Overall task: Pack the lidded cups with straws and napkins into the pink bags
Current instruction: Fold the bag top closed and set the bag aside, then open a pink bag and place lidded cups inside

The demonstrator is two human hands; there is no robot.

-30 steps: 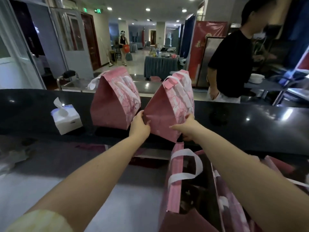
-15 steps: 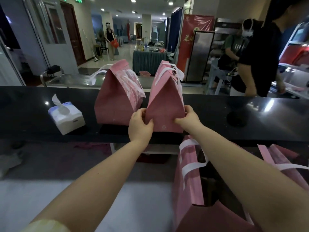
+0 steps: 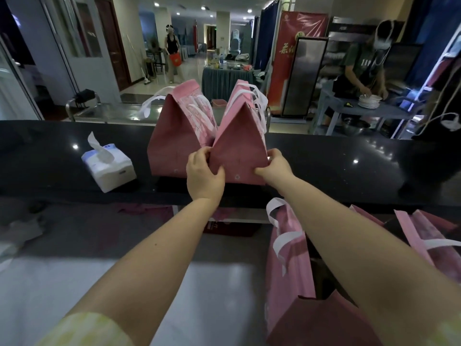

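Two pink bags with white handles stand on the black counter (image 3: 349, 156). The right pink bag (image 3: 240, 148) is upright with its narrow side toward me. My left hand (image 3: 203, 174) grips its lower left edge and my right hand (image 3: 273, 167) pinches its lower right corner. The left pink bag (image 3: 174, 136) stands touching it, closed at the top. Two more pink bags are nearer me: an open one (image 3: 287, 265) under my right forearm and another (image 3: 429, 236) at the far right. No cups, straws or napkins show; the bags hide their contents.
A white tissue box (image 3: 108, 168) sits on the counter to the left. A pale lower work surface (image 3: 212, 283) lies below my arms. Beyond the counter a person (image 3: 361, 66) handles stacked plates at a table, and another person (image 3: 172, 56) stands far back.
The right bag has been swung from tilted to upright and set on the counter against the left bag. Both hands stay on its lower edges. The view shifted slightly right.
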